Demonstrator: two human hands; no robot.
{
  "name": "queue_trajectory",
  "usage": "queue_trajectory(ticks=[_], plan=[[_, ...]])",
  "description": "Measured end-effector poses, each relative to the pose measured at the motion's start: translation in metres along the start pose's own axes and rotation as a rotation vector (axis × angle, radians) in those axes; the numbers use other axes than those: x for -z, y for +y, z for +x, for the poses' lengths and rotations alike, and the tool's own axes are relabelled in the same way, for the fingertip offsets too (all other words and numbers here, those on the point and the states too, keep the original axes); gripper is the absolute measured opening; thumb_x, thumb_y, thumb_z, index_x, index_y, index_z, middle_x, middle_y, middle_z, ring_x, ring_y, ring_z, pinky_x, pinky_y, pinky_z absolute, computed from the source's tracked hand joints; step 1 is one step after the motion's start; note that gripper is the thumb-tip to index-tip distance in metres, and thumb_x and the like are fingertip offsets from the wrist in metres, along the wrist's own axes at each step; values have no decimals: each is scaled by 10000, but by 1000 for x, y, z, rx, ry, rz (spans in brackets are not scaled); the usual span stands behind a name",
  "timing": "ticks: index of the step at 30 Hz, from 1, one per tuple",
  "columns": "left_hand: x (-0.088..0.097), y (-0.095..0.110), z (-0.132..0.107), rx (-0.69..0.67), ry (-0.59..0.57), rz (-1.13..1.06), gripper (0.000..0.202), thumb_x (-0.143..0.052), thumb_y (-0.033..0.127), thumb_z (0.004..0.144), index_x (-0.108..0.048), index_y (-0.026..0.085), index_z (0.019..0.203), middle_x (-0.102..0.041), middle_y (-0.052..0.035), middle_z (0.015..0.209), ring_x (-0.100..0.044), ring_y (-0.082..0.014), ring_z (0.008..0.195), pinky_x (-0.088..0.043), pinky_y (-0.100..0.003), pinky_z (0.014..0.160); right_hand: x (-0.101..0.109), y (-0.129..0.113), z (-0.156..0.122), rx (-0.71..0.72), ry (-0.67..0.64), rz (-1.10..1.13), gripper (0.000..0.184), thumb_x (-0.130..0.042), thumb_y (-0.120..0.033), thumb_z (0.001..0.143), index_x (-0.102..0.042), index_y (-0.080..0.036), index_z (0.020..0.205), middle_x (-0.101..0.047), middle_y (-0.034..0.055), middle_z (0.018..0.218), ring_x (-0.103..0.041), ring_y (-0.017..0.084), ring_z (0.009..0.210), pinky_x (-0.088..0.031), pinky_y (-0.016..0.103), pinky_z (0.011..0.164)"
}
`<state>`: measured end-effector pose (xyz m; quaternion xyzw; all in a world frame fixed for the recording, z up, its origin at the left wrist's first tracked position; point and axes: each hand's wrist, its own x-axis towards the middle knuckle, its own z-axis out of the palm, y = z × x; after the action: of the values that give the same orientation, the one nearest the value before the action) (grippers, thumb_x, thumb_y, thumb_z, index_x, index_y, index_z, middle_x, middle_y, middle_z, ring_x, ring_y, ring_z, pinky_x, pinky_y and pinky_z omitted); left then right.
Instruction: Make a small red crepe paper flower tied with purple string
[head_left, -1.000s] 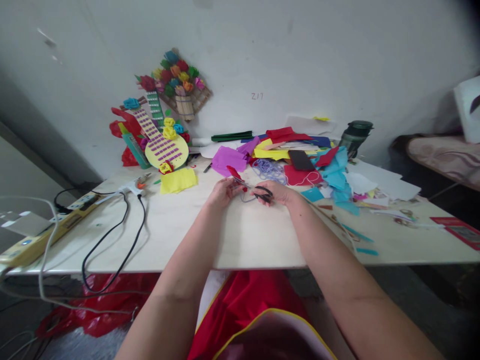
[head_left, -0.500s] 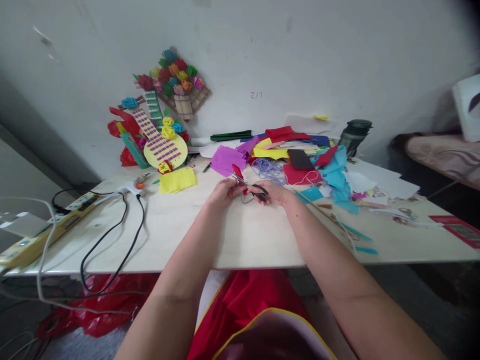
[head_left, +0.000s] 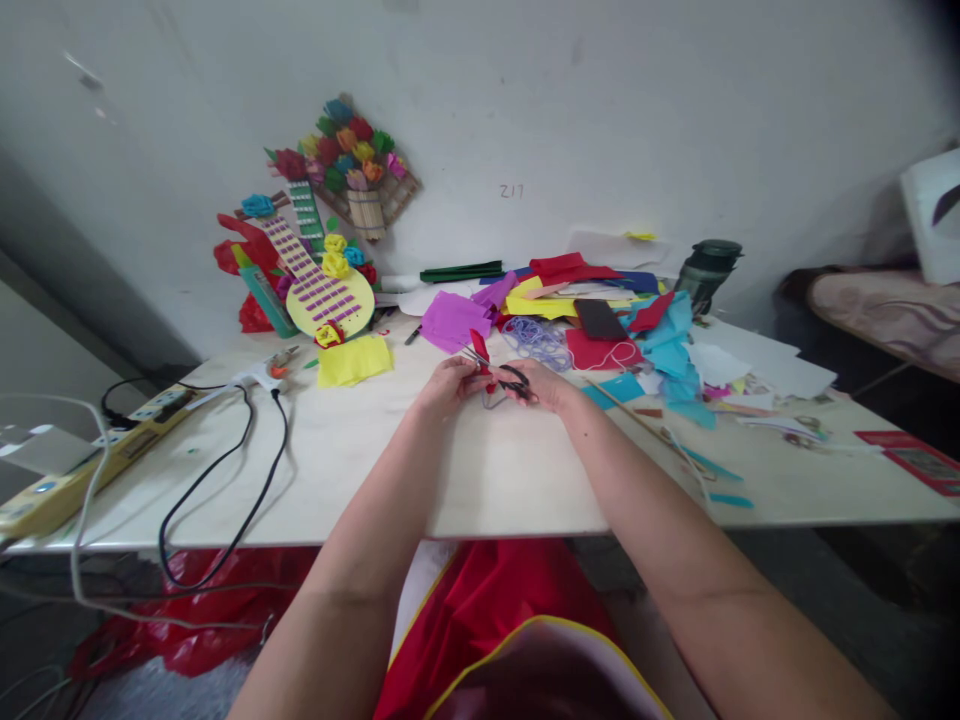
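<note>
My right hand (head_left: 536, 384) is closed round the black handles of a pair of scissors (head_left: 514, 380), whose blades point left toward my other hand. Pinched in the fingers of my left hand (head_left: 450, 383) is a narrow red strip of paper (head_left: 480, 346) that stands up between the two hands. A bit of thin grey string (head_left: 491, 405) hangs below the fingers. The scissor blades lie against or close to the red strip; whether they are on it I cannot tell. Both hands are just above the white table (head_left: 510, 480).
Purple paper (head_left: 454, 318), tangled lilac yarn (head_left: 536, 340), a black phone (head_left: 599, 320) and blue paper scraps (head_left: 667, 355) lie behind and right of my hands. Leftward are yellow paper (head_left: 355, 361), a paper guitar (head_left: 334, 300), a glue gun (head_left: 262, 373) and a power strip (head_left: 90, 465). A dark bottle (head_left: 706, 275) stands at the back.
My right hand and the scissors have shifted very slightly left. The red strip leans a little differently. My left hand keeps its pinch.
</note>
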<state>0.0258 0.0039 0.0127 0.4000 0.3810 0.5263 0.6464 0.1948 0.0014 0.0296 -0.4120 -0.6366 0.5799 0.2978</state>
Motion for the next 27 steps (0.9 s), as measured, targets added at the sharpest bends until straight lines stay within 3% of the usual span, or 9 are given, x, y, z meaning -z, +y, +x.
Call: queue_trajectory(ticks=[18,27], plan=[[3,-3,5,-11,69,-19,110,-496,18,731,-471,124,716,-628,-70,650,-650,-153,607,-524,-231,572,-5,7,8,56,52,-3,324,-642,-437,702,-517,-146,632,-431,-56,410,-320,30,305,-205,174,294],[0,-3,4,-6,88,26,114,-496,27,744,-466,128,701,-632,-82,647,-651,-164,632,-526,-262,629,-8,5,7,36,60,2,363,-659,-475,679,-488,-158,632,-421,-63,401,-301,27,292,-181,179,293]])
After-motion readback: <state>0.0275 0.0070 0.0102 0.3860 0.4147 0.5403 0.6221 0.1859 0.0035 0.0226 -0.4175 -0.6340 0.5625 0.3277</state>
